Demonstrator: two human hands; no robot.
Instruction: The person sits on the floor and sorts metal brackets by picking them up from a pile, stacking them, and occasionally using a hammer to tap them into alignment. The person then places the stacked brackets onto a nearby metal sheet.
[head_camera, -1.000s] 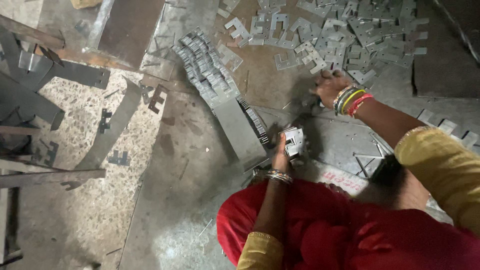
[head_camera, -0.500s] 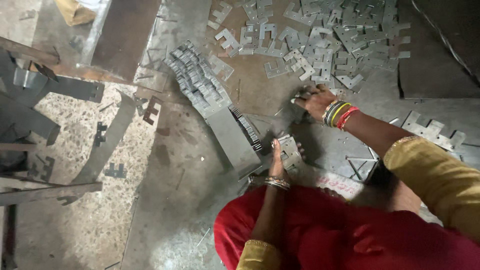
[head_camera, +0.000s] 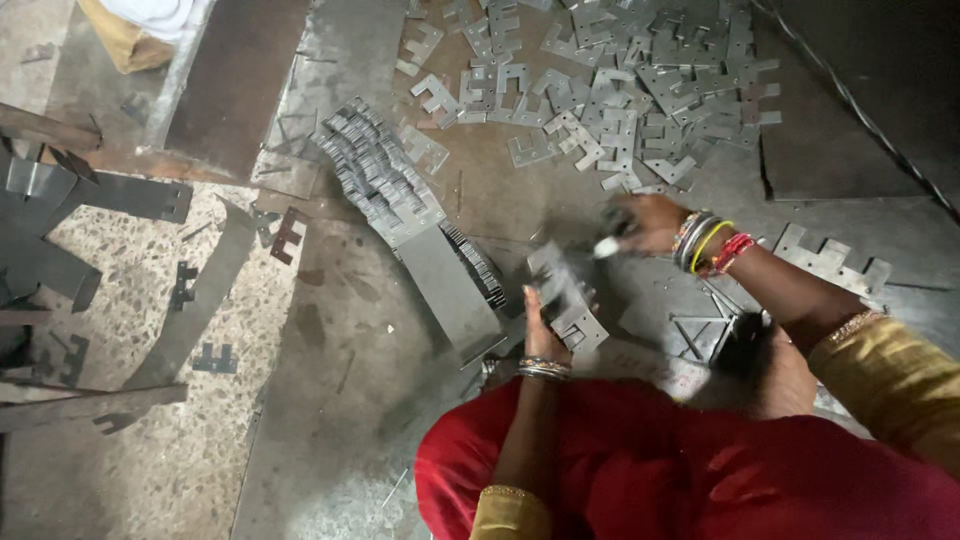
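Looking down at the floor (head_camera: 330, 440), and the left hand (head_camera: 543, 325) is wrapped around a small stack of grey metal plates (head_camera: 568, 298), fingers clamped on its near edge, the stack tilted and sitting just beside a long flat grey bar (head_camera: 447, 290). Out to the right, the right hand (head_camera: 645, 222) hangs low over the floor, blurred, with something pale and small (head_camera: 605, 246) at its fingertips; whether the fingers are pinched on it or merely touching, I cannot tell. Bangles in several colours ring that wrist. Just beyond the right hand lies the big scatter of loose stamped plates (head_camera: 620, 100), notched, flat, overlapping. Left of that, a neat fanned row of plates (head_camera: 375, 170) runs diagonally down to meet the bar. Top left, a tan bundle with white cloth (head_camera: 140, 30) sits at the frame's edge. Dark metal offcuts (head_camera: 70, 230) crowd the far left on speckled stone.
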